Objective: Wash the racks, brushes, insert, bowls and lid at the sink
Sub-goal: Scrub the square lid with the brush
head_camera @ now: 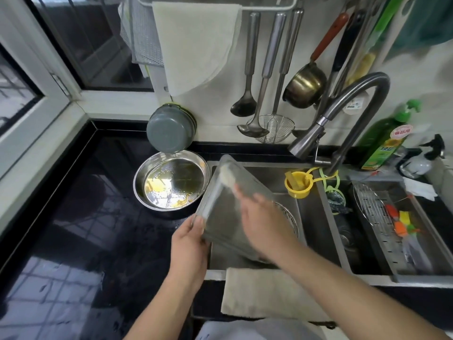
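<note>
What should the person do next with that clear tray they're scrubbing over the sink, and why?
Probably keep scrubbing, working the brush down toward the near end. The left hand holds the clear tray tilted over the sink by its lower corner, and the right hand has the brush up at the far end. No water seems to run from the faucet, so rinsing likely comes later.

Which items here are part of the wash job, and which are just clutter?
In the job:
- clear lid, held tilted over the sink by the left hand
- brush, in the right hand, blurred
- steel bowl, oily, on the counter
- wire rack in the right basin

Lying about:
- hanging ladles
- small pot
- soap bottle
- folded cloth
</note>
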`<state>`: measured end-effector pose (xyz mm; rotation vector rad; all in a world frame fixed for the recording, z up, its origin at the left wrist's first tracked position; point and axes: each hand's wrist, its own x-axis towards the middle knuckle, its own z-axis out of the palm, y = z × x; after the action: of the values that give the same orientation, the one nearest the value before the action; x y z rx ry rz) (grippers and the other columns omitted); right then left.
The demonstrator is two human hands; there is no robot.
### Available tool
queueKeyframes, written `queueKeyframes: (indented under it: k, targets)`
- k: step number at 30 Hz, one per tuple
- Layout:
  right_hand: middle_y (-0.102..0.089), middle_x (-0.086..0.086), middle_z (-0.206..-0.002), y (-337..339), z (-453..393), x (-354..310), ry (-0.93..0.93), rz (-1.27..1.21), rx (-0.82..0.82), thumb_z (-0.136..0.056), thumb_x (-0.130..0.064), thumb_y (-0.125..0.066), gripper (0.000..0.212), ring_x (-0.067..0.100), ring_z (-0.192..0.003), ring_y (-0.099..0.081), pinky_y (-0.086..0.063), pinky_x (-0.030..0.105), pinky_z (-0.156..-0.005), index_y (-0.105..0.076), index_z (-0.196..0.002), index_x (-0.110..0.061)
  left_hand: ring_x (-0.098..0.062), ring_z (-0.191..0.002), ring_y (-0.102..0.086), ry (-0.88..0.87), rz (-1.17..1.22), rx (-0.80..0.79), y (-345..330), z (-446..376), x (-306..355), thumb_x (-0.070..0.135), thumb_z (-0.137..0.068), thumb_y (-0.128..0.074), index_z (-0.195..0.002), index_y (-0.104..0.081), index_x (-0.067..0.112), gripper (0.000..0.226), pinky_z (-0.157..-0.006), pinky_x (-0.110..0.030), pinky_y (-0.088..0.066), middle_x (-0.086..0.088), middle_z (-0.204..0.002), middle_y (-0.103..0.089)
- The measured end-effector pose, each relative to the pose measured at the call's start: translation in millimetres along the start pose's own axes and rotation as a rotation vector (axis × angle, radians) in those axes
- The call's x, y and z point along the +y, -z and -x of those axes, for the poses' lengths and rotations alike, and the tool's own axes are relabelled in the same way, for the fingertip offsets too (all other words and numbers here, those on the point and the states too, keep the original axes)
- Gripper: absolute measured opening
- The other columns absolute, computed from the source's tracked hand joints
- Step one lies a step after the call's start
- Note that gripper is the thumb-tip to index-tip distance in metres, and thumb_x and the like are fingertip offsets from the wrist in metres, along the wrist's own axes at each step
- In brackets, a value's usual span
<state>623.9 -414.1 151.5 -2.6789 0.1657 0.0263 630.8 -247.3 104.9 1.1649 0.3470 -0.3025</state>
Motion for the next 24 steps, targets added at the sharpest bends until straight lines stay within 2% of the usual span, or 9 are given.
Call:
queueKeyframes:
  k: [2,5,6,8,9,13,17,21,24]
  targets:
    - [-0.056,-0.001,-0.094,5.8,-6.3,11.9,0.033,0.005,0.033,-0.108,-0.029,-0.036,0.057,0.013,-0.067,-0.057,-0.054,0.032,-0.061,-0.012,-0.158,-0.038,-0.032,-0.109,-0.071,0.044,0.094,-0.007,3.6,2.6,3.8,0.012,-0.11,-0.043,-0.124,-0.066,-0.004,0.032,-0.101,-0.045,-0.054,-0.023,-0.119,-0.073]
    - [-0.045,-0.007,-0.088,-4.9,37.4,-5.3,0.251,0.084,-0.147,-0.108,-0.027,-0.036,0.056,0.015,-0.064,-0.055,-0.043,0.028,-0.054,-0.014,-0.158,-0.038,-0.032,-0.102,-0.072,0.082,0.221,0.009,9.6,1.2,8.2,0.015,-0.111,-0.041,-0.131,-0.061,-0.006,0.036,-0.1,-0.048,-0.055,-0.024,-0.118,-0.072]
    - [-0.045,-0.007,-0.088,-2.3,35.2,-0.6,0.267,0.109,-0.114,-0.107,-0.026,-0.036,0.055,0.016,-0.066,-0.056,-0.042,0.029,-0.055,-0.017,-0.158,-0.038,-0.033,-0.103,-0.072,0.083,0.231,0.013,11.2,0.2,8.0,0.015,-0.11,-0.041,-0.132,-0.061,-0.006,0.036,-0.099,-0.047,-0.057,-0.024,-0.118,-0.072]
    - [-0.051,-0.003,-0.091,7.3,1.2,20.7,0.117,0.163,0.051,-0.106,-0.024,-0.036,0.056,0.02,-0.074,-0.059,-0.05,0.035,-0.061,-0.019,-0.158,-0.039,-0.035,-0.11,-0.07,0.083,0.225,0.007,12.8,0.3,8.0,0.016,-0.11,-0.042,-0.132,-0.062,-0.004,0.035,-0.099,-0.047,-0.058,-0.024,-0.122,-0.071]
    - [-0.052,-0.002,-0.091,10.2,-6.0,21.9,0.076,0.161,0.058,-0.106,-0.023,-0.036,0.057,0.021,-0.076,-0.059,-0.053,0.038,-0.065,-0.02,-0.158,-0.039,-0.035,-0.111,-0.069,0.084,0.215,0.004,12.9,1.9,7.7,0.016,-0.11,-0.042,-0.131,-0.062,-0.004,0.035,-0.098,-0.046,-0.059,-0.024,-0.123,-0.071]
    - [-0.045,-0.006,-0.084,-4.7,27.8,-5.9,0.31,0.167,-0.122,-0.106,-0.023,-0.038,0.058,0.013,-0.063,-0.051,-0.046,0.029,-0.055,-0.02,-0.157,-0.041,-0.031,-0.098,-0.071,0.086,0.225,0.012,19.8,6.1,7.2,0.017,-0.109,-0.044,-0.12,-0.066,-0.003,0.032,-0.094,-0.043,-0.059,-0.024,-0.112,-0.071]
    - [-0.063,0.006,-0.102,8.6,-14.8,22.1,0.052,0.117,0.038,-0.105,-0.022,-0.037,0.054,0.027,-0.086,-0.063,-0.054,0.042,-0.076,-0.03,-0.155,-0.04,-0.034,-0.108,-0.069,0.103,0.215,0.006,17.9,9.1,3.2,0.015,-0.109,-0.044,-0.131,-0.061,-0.006,0.036,-0.101,-0.047,-0.056,-0.026,-0.124,-0.07]
    - [-0.047,-0.006,-0.086,-13.8,33.4,-7.7,0.244,0.094,-0.137,-0.105,-0.024,-0.038,0.056,0.017,-0.068,-0.05,-0.04,0.03,-0.057,-0.023,-0.156,-0.042,-0.032,-0.108,-0.071,0.125,0.346,0.047,16.0,8.0,4.9,0.015,-0.11,-0.043,-0.133,-0.061,-0.005,0.036,-0.099,-0.046,-0.057,-0.027,-0.127,-0.068]
    - [-0.047,-0.007,-0.083,-17.1,24.4,15.0,-0.018,0.071,-0.002,-0.106,-0.024,-0.039,0.058,0.015,-0.069,-0.055,-0.051,0.034,-0.059,-0.021,-0.157,-0.043,-0.03,-0.116,-0.071,0.102,0.445,0.068,6.7,8.8,7.5,0.014,-0.112,-0.039,-0.134,-0.062,0.0,0.035,-0.102,-0.046,-0.056,-0.02,-0.126,-0.072]
